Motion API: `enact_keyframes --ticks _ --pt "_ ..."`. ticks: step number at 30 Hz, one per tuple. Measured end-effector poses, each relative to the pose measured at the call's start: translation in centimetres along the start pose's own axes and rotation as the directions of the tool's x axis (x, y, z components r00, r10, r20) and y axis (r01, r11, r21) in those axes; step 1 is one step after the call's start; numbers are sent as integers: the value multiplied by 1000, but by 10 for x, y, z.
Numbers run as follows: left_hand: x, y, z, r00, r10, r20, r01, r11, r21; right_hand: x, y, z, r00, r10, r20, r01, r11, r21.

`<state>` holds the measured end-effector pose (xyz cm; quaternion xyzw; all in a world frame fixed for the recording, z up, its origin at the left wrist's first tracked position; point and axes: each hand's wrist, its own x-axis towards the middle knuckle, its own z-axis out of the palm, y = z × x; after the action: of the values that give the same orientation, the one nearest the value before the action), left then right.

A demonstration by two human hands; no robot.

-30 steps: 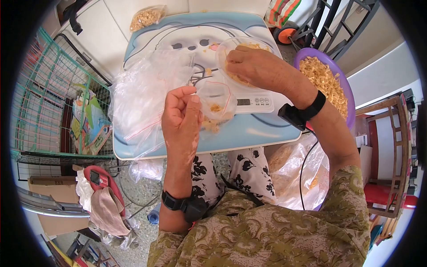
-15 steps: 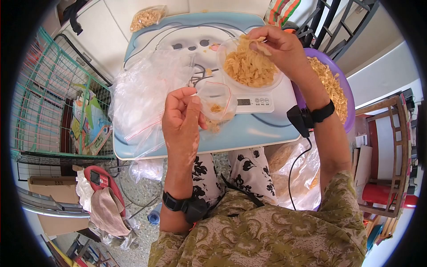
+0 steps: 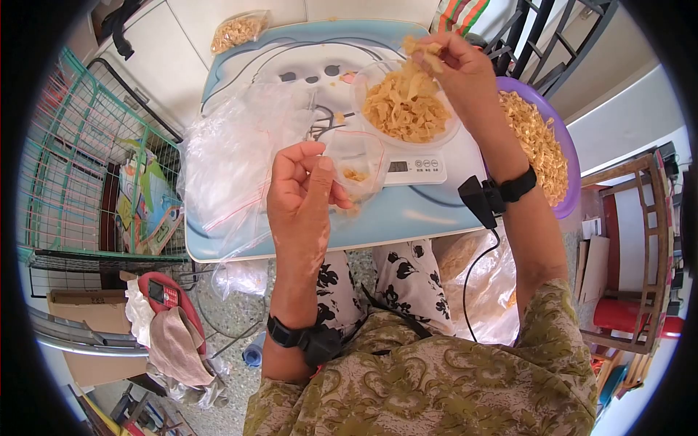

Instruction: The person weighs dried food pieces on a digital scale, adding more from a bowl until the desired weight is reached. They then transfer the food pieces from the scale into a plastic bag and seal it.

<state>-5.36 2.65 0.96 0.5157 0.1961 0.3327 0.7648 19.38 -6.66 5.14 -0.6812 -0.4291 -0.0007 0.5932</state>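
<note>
My left hand (image 3: 302, 192) pinches the edge of a small clear zip bag (image 3: 372, 149), which hangs partly open with a few yellow flakes low inside. My right hand (image 3: 459, 67) is closed on some dried yellow flakes (image 3: 422, 48) above the back right of a clear round bowl (image 3: 456, 138). More curled yellow flakes (image 3: 403, 109) are heaped in that bowl. Under it is a white digital scale (image 3: 434, 176), whose display digits I cannot read. A pile of clear plastic bags (image 3: 229, 156) lies left of my left hand.
A purple basin (image 3: 571, 156) of the same flakes stands right of the blue table (image 3: 443, 212). At the table's far left corner lies a filled bag (image 3: 238, 30). A green wire cage (image 3: 87, 174) is on the left, and a large plastic bag (image 3: 483, 283) is beside my legs.
My right hand has lifted up and slightly right, away from the heap, with flakes in its fingers. My left hand still holds the zip bag in nearly the same place.
</note>
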Motion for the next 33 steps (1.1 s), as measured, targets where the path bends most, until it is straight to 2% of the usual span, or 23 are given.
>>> enact_keyframes --ticks 1,3,4,6,9,10,12,13,15,18,22,24,27,33 --pt "0 0 0 1000 -4 -1 4 1000 -9 -2 1 -1 1000 0 0 0 1000 0" --pt "0 -2 -1 1000 1 3 0 1000 -11 -9 -6 1 988 -120 93 144 935 -324" --pt "0 -2 -2 1000 6 7 -5 1000 -15 -10 -5 1 988 -120 94 144 935 -324" --pt "0 -2 -2 1000 3 3 -3 1000 -7 -11 -3 -3 966 -114 232 218 839 -499" --pt "1 -3 -3 1000 4 4 -4 1000 1 -11 -8 -10 946 -43 321 221 810 -542" --pt "1 -4 -4 1000 7 11 -7 1000 4 -11 -8 -13 946 -43 322 221 811 -542" --pt "1 -4 -4 1000 2 10 -2 1000 3 -10 -8 -20 888 -117 444 328 839 -435" --pt "1 -4 -4 1000 0 8 0 1000 2 -10 -9 -24 889 -117 444 327 838 -436" --pt "1 -4 -3 1000 3 9 -3 1000 2 -8 -14 -30 806 -61 589 404 783 -472" --pt "1 -4 -3 1000 5 12 -5 1000 10 -11 -21 -33 774 -78 629 458 754 -470" --pt "2 -5 -1 1000 4 14 -4 1000 13 -15 -28 -27 754 -99 649 514 705 -489" --pt "2 -4 0 1000 -1 13 1 1000 17 -18 -30 -21 704 -198 682 630 617 -471" --pt "2 -3 1 1000 -4 10 4 1000 17 -18 -20 -15 702 -230 674 660 568 -493" --pt "4 -3 1 1000 -9 10 9 1000 16 -12 -13 -15 740 -214 638 596 648 -473"
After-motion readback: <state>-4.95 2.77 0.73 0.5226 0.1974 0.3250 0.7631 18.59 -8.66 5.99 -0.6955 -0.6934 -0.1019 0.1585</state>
